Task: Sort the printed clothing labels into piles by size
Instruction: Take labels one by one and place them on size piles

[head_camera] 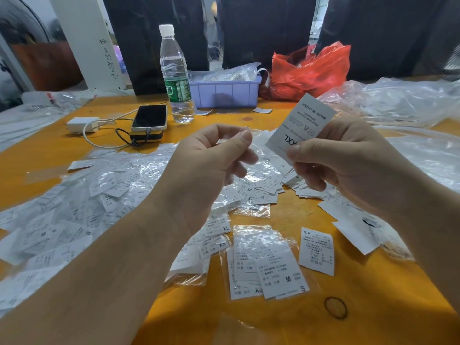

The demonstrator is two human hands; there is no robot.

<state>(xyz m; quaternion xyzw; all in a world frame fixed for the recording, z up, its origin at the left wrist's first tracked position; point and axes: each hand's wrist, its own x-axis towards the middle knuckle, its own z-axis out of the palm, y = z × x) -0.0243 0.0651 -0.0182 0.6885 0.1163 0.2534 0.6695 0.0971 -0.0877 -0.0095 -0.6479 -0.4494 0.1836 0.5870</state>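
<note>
A broad orange wooden table point(273, 118) fills the view. Across its 9 o'clock side spreads the big loose heap of white printed clothing labels in clear plastic sleeves point(82, 202), running in toward the centre. At 2 o'clock lies a drift of crumpled clear plastic bags point(403, 100), and beside it at 1 o'clock a crumpled red plastic bag point(311, 70). A lavender plastic bin point(225, 92) sits at 12 o'clock, with a clear plastic water bottle with a green label and white cap point(175, 75) just to its 9 o'clock side. Near 10 o'clock a black smartphone point(149, 117) rests on a dark pack, cabled to a white charger point(82, 124).

At 6 o'clock a small stack of sleeved labels showing M and S point(266, 262) lies beside a single white label marked XS point(316, 251).

The left hand point(211, 160) hovers at centre, thumb and forefinger curled together; whether they hold anything I cannot tell. The right hand point(348, 158), at 3 o'clock of it, pinches a white XXL label printed MADE IN CHINA point(302, 127), raised above the table.
</note>
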